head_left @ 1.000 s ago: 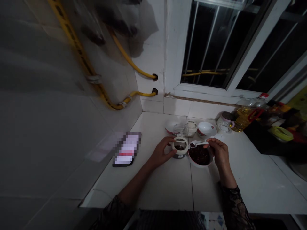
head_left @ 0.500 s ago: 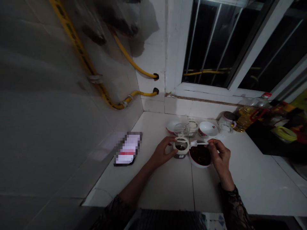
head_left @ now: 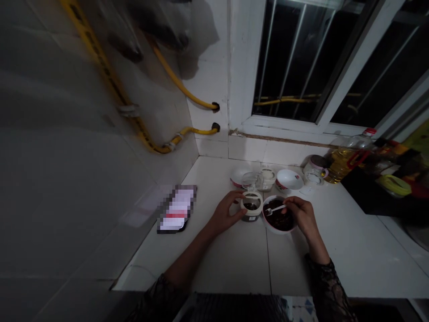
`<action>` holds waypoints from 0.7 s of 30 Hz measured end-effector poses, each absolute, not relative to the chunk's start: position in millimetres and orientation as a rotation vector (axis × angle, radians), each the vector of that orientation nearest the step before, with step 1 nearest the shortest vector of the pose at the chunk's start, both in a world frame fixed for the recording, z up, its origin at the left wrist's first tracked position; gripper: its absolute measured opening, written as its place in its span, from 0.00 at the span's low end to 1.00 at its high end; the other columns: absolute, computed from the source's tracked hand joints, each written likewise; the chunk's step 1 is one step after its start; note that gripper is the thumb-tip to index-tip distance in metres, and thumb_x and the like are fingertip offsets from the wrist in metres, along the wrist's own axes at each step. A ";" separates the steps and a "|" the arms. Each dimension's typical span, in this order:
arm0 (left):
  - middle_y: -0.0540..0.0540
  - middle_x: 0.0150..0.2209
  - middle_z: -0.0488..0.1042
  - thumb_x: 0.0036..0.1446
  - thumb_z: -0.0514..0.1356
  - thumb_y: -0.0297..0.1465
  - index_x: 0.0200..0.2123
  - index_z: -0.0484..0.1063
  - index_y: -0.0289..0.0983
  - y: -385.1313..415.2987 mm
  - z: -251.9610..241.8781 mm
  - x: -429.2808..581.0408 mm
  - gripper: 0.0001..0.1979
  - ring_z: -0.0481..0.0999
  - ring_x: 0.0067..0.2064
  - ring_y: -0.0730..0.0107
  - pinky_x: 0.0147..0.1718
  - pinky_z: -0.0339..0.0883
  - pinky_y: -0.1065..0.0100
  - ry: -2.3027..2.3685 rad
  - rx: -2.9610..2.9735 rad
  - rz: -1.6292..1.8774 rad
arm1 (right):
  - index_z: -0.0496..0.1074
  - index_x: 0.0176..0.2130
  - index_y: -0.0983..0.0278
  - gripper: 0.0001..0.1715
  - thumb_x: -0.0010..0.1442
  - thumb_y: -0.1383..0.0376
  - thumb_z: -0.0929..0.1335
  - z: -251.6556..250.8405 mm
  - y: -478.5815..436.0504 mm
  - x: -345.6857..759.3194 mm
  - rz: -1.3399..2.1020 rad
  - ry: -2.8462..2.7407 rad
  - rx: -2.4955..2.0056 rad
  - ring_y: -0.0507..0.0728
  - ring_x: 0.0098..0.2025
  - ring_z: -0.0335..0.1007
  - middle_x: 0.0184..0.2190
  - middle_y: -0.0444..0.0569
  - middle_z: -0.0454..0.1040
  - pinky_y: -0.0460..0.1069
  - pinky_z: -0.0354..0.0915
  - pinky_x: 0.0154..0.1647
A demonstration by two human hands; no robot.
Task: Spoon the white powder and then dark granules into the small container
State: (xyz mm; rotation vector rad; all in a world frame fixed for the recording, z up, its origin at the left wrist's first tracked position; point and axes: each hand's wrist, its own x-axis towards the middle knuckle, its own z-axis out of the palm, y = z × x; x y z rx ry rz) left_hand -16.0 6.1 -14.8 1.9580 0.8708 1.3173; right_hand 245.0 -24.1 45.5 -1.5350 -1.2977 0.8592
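My left hand [head_left: 229, 211] is closed round the side of a small seasoning jar [head_left: 251, 216], thumb in front and fingers behind. The jar's clear lid [head_left: 252, 180] is flipped back, and some dark contents show inside. Between the thumb and fingers of my right hand [head_left: 300, 213] is the handle of a small white spoon [head_left: 275, 209]. Its scoop end is over a white bowl [head_left: 279, 231] filled with a dark reddish-brown mixture [head_left: 280, 219]. Whether the spoon touches the mixture I cannot tell. The bowl stands right beside the jar.
Behind stand another seasoning jar [head_left: 268, 180], a white bowl [head_left: 289, 180] and a partly hidden bowl [head_left: 236, 177]. An oil bottle [head_left: 340, 163] and a glass jar [head_left: 315, 168] stand at the back right. A phone [head_left: 177, 209] lies by the left wall.
My right hand has moved slightly left and tilted the spoon, whose scoop has dropped from the bowl's rim to over the mixture. My left hand stays on the jar.
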 end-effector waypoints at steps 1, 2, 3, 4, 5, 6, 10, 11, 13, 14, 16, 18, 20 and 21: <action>0.38 0.54 0.71 0.58 0.62 0.36 0.49 0.69 0.41 6.0 -14.9 -16.0 0.16 0.73 0.55 0.56 0.46 0.72 0.59 0.874 1.959 1.312 | 0.73 0.27 0.62 0.12 0.46 0.56 0.67 45.9 -23.5 247.0 0.870 -1.267 -1.522 0.53 0.19 0.59 0.16 0.44 0.73 0.48 0.53 0.23; 0.38 0.55 0.71 0.59 0.62 0.36 0.49 0.69 0.41 5.9 -15.1 -16.0 0.16 0.73 0.55 0.56 0.46 0.72 0.58 0.878 1.960 1.309 | 0.73 0.26 0.62 0.12 0.45 0.56 0.68 46.6 -23.0 248.7 0.879 -1.243 -1.515 0.53 0.19 0.58 0.16 0.44 0.73 0.47 0.52 0.22; 0.38 0.55 0.71 0.59 0.62 0.36 0.49 0.69 0.41 5.7 -15.1 -15.9 0.16 0.73 0.55 0.56 0.46 0.72 0.58 0.881 1.960 1.308 | 0.73 0.25 0.62 0.12 0.44 0.56 0.68 47.9 -22.8 250.0 0.884 -1.220 -1.513 0.52 0.18 0.57 0.15 0.44 0.73 0.47 0.51 0.21; 0.38 0.55 0.71 0.59 0.62 0.37 0.49 0.69 0.41 5.6 -15.2 -15.8 0.16 0.73 0.55 0.57 0.47 0.72 0.58 0.883 1.958 1.309 | 0.73 0.25 0.62 0.12 0.43 0.56 0.68 49.6 -22.7 250.9 0.887 -1.196 -1.513 0.52 0.17 0.55 0.15 0.44 0.73 0.47 0.49 0.20; 0.38 0.55 0.71 0.59 0.62 0.37 0.49 0.69 0.41 5.5 -15.1 -15.7 0.16 0.73 0.55 0.57 0.47 0.71 0.58 0.884 1.955 1.314 | 0.73 0.24 0.62 0.11 0.42 0.57 0.68 51.7 -22.9 251.3 0.892 -1.172 -1.516 0.51 0.16 0.53 0.15 0.44 0.73 0.47 0.47 0.19; 0.38 0.55 0.71 0.59 0.62 0.37 0.49 0.69 0.41 5.5 -15.0 -15.6 0.16 0.73 0.55 0.57 0.47 0.71 0.58 0.883 1.953 1.316 | 0.73 0.24 0.62 0.11 0.41 0.57 0.68 53.9 -23.2 251.5 0.903 -1.153 -1.516 0.50 0.16 0.51 0.14 0.44 0.72 0.47 0.45 0.18; 0.38 0.54 0.71 0.58 0.63 0.37 0.49 0.69 0.41 6.2 -15.0 -15.4 0.16 0.73 0.55 0.56 0.46 0.72 0.58 0.882 1.960 1.313 | 0.73 0.24 0.63 0.11 0.39 0.58 0.69 60.6 -24.1 251.3 0.971 -1.095 -1.481 0.48 0.14 0.47 0.14 0.44 0.71 0.46 0.42 0.16; 0.38 0.54 0.71 0.58 0.63 0.36 0.49 0.69 0.41 6.3 -15.2 -15.4 0.16 0.73 0.55 0.56 0.46 0.72 0.59 0.881 1.963 1.317 | 0.73 0.24 0.63 0.11 0.39 0.58 0.69 61.2 -24.0 251.5 0.983 -1.079 -1.473 0.48 0.14 0.47 0.14 0.44 0.72 0.46 0.41 0.16; 0.38 0.54 0.72 0.58 0.63 0.36 0.49 0.70 0.41 6.6 -15.9 -15.4 0.16 0.73 0.54 0.56 0.45 0.72 0.59 0.881 1.964 1.332 | 0.72 0.24 0.63 0.11 0.39 0.58 0.69 61.3 -23.4 252.0 0.994 -1.045 -1.463 0.48 0.13 0.47 0.14 0.45 0.72 0.46 0.41 0.15; 0.38 0.54 0.72 0.58 0.63 0.36 0.49 0.70 0.41 6.6 -16.3 -15.3 0.15 0.73 0.54 0.56 0.45 0.73 0.59 0.881 1.963 1.340 | 0.72 0.24 0.63 0.11 0.38 0.59 0.69 61.1 -23.0 252.2 0.997 -1.027 -1.457 0.47 0.13 0.47 0.14 0.45 0.73 0.46 0.41 0.15; 0.38 0.54 0.72 0.58 0.63 0.36 0.49 0.70 0.41 6.4 -16.6 -15.2 0.15 0.73 0.54 0.56 0.45 0.73 0.59 0.880 1.961 1.348 | 0.72 0.23 0.63 0.10 0.38 0.60 0.69 60.5 -22.3 252.7 1.003 -0.997 -1.445 0.47 0.13 0.46 0.14 0.45 0.72 0.45 0.40 0.14; 0.38 0.54 0.72 0.58 0.63 0.36 0.49 0.70 0.41 6.2 -16.5 -15.2 0.15 0.73 0.55 0.56 0.45 0.73 0.59 0.882 1.962 1.349 | 0.73 0.23 0.64 0.10 0.38 0.60 0.70 60.1 -22.0 253.0 1.004 -0.985 -1.427 0.47 0.13 0.46 0.14 0.45 0.72 0.45 0.40 0.14; 0.38 0.54 0.71 0.58 0.63 0.36 0.49 0.69 0.41 6.0 -15.9 -15.3 0.15 0.73 0.55 0.57 0.46 0.72 0.59 0.878 1.969 1.346 | 0.73 0.24 0.64 0.10 0.38 0.60 0.70 59.9 -22.1 252.8 1.000 -0.981 -1.407 0.47 0.13 0.47 0.14 0.45 0.73 0.45 0.41 0.14; 0.38 0.54 0.71 0.59 0.63 0.36 0.49 0.69 0.41 6.0 -15.7 -15.4 0.15 0.73 0.55 0.57 0.46 0.72 0.59 0.873 1.974 1.344 | 0.73 0.24 0.64 0.10 0.39 0.60 0.70 59.7 -22.2 252.4 0.994 -0.981 -1.395 0.47 0.13 0.47 0.14 0.45 0.73 0.45 0.41 0.14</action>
